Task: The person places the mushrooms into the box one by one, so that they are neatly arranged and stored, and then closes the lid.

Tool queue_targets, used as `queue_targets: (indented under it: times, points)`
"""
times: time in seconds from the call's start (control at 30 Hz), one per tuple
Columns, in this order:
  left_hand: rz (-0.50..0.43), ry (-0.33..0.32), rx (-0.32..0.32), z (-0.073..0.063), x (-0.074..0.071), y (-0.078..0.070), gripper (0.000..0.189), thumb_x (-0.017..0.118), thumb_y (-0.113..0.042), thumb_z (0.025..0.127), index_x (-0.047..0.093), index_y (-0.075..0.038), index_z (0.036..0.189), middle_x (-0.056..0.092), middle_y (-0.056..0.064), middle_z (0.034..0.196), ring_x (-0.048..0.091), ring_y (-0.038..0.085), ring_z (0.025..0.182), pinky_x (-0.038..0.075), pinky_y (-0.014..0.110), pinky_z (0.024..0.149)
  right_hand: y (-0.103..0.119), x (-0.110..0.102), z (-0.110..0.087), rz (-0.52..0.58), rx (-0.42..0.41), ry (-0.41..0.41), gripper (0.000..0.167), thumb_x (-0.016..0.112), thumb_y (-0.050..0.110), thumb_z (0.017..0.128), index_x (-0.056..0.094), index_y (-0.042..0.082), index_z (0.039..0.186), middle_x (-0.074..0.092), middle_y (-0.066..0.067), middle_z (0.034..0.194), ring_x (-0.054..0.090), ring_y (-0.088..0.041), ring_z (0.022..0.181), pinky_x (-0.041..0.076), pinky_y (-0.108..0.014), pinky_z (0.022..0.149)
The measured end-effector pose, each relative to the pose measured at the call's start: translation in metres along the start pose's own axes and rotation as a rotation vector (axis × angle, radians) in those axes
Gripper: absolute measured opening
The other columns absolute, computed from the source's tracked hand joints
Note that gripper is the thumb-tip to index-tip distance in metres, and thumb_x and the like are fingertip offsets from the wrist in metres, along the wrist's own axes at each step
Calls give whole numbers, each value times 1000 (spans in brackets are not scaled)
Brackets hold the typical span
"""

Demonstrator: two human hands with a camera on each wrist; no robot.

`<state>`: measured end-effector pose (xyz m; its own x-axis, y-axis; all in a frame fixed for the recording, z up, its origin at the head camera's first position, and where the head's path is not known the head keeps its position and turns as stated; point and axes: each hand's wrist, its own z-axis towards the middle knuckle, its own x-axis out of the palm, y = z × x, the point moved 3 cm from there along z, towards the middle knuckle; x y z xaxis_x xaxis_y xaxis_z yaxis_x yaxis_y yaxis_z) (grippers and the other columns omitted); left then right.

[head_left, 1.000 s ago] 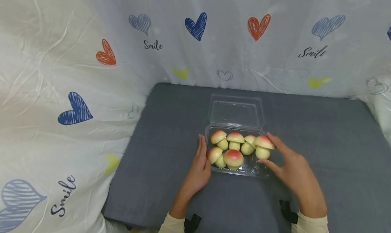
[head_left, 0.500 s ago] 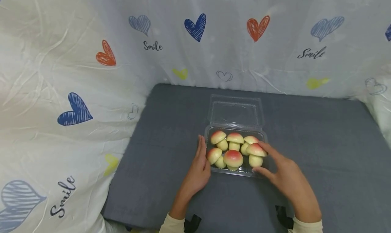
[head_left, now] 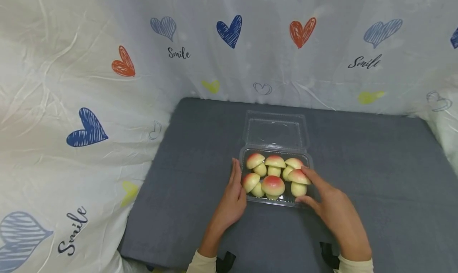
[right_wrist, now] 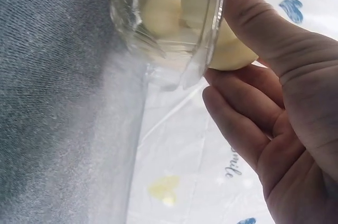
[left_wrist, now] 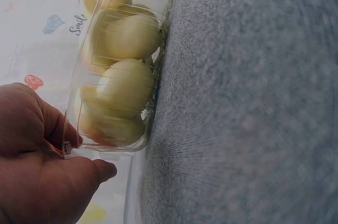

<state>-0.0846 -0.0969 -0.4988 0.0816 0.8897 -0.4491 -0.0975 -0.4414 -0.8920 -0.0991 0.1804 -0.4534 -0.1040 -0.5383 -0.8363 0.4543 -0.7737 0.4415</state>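
A clear plastic clamshell container (head_left: 279, 204) lies with its lid (head_left: 275, 129) folded back. Several toy mushrooms with pale stems and red-tinted caps sit inside, among them a front middle toy mushroom (head_left: 273, 186). My right hand (head_left: 334, 209) pinches another toy mushroom (head_left: 299, 182) between thumb and fingers, at the front right of the container. In the right wrist view its thumb and fingers are around the pale piece (right_wrist: 232, 52) by the rim. Along the container's left side rests my left hand (head_left: 232, 199), fingers straight. The left wrist view has its fingertips touching the clear rim (left_wrist: 67, 147).
A grey cloth-covered table (head_left: 186, 209) bears the container. Behind it and on the left hangs a white curtain (head_left: 264, 66) printed with hearts and words. Black straps (head_left: 226, 262) show near both cuffs.
My right hand has carried its toy mushroom left and down from the right rim into the front right of the container. The left hand has stayed at the container's side.
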Motion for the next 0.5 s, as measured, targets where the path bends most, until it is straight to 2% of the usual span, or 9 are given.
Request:
queue_targets:
  times: [0.23, 0.37, 0.5]
  points:
    - [-1, 4, 2, 0, 0, 0, 74, 38, 4, 107, -1, -5, 169, -7, 11, 178, -2, 17, 162, 18, 51, 127, 0, 4, -1, -25, -26, -42, 97, 97, 25, 68, 55, 19, 155, 74, -21, 126, 76, -42, 95, 58, -58, 75]
    - [-5, 6, 3, -1, 0, 0, 73, 37, 4, 107, -1, -5, 169, -9, 5, 178, -2, 17, 162, 18, 51, 127, 0, 6, -2, -24, -32, -47, 96, 97, 25, 68, 56, 17, 155, 74, -20, 127, 76, -42, 93, 58, -58, 74]
    - [0, 1, 14, 0, 0, 0, 73, 37, 5, 107, 0, -3, 169, -8, 8, 178, -1, 18, 162, 19, 51, 127, -1, 8, -2, -31, -37, -50, 94, 96, 26, 69, 57, 16, 154, 72, -18, 132, 76, -42, 91, 58, -58, 73]
